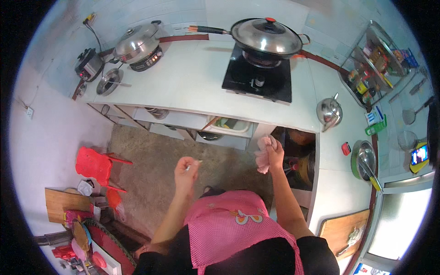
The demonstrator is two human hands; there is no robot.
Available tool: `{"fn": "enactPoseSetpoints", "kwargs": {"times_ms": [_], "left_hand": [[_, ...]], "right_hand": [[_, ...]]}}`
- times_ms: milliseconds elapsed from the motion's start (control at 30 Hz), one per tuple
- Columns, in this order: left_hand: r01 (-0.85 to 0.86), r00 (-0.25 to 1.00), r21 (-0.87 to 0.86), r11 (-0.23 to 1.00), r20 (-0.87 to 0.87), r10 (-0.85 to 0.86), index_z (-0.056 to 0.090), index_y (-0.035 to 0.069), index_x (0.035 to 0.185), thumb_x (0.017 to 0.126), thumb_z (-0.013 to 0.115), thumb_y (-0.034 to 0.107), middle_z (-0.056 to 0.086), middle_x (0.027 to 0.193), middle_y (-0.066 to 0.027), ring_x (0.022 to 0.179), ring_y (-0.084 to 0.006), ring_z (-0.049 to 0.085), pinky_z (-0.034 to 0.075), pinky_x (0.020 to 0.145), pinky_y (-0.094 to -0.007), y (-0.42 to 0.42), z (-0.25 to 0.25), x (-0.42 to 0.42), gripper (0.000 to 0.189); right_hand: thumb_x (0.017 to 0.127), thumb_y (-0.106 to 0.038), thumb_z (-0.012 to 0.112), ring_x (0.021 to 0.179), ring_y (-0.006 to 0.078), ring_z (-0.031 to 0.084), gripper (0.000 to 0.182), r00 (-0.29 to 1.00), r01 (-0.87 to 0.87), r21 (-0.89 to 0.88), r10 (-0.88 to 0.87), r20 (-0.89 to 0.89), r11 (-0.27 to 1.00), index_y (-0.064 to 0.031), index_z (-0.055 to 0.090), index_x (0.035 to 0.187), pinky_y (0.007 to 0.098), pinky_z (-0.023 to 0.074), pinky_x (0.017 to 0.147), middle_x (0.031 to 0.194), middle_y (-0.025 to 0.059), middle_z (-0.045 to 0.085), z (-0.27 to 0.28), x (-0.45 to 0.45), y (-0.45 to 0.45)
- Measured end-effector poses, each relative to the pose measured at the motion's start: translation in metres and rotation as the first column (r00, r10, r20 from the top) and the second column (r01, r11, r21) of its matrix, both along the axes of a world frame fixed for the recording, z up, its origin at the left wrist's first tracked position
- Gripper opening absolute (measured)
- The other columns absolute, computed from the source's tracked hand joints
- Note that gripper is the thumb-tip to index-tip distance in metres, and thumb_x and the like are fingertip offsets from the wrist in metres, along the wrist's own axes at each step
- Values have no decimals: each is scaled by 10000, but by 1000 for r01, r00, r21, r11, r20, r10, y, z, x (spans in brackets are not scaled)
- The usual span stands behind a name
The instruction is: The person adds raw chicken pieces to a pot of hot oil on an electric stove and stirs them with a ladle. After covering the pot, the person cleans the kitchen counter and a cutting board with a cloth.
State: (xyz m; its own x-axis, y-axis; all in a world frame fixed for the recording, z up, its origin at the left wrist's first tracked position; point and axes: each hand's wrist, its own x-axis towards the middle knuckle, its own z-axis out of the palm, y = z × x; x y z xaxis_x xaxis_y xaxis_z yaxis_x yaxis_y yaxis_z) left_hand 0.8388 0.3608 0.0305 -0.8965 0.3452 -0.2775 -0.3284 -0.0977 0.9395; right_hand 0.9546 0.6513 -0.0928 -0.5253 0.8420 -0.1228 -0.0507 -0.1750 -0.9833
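Observation:
My right hand (pixel 276 154) grips a crumpled pink cloth (pixel 264 154) in front of the open lower shelf at the right. Over the floor, my left hand (pixel 186 172) has curled fingers around something small and pale, too small to name. Pink checked apron (pixel 227 233) fabric covers my lap. On the white counter (pixel 192 75) ahead stands a black induction cooker (pixel 256 77) with a lidded wok (pixel 268 37) at its back. A lidded electric pan (pixel 137 43) stands farther left, beside a steel bowl (pixel 109 82).
A steel kettle (pixel 329 111), a metal bowl (pixel 365 160) and a wooden cutting board (pixel 345 233) with a knife are on the right counter. A spice rack (pixel 376 62) stands in the far right corner. A red plastic stool (pixel 93 165) is at the left wall.

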Motion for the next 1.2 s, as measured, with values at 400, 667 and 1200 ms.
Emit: {"fn": "enactPoseSetpoints", "kwargs": {"times_ms": [400, 667, 1200], "left_hand": [[-233, 972, 16, 972, 43, 232, 517, 97, 833, 839, 610, 102, 461, 643, 49, 477, -36, 370, 265, 419, -189, -135, -31, -130, 93], [-258, 961, -11, 966, 102, 258, 542, 112, 802, 816, 646, 113, 451, 605, 75, 499, -23, 368, 265, 444, -180, -114, -23, -224, 105], [-492, 866, 36, 870, 125, 485, 525, 105, 815, 831, 623, 122, 460, 639, 63, 514, -36, 383, 289, 458, -188, -117, 32, -412, 101]], "right_hand": [[753, -57, 581, 872, 181, 557, 413, 973, -215, -71, 220, 66, 974, 21, 513, 1153, 286, 463, 753, 1020, 94, 580, -2, -173, -84], [764, -247, 649, 868, 286, 561, 392, 822, -116, 469, -180, 540, 875, -36, 555, 1082, 399, 460, 761, 995, 154, 585, -28, -279, -7], [739, -108, 611, 1051, 303, 487, 374, 842, -533, 823, 25, 540, 195, -62, 549, 1105, 403, 392, 903, 1156, 112, 531, 42, -547, -86]]}}
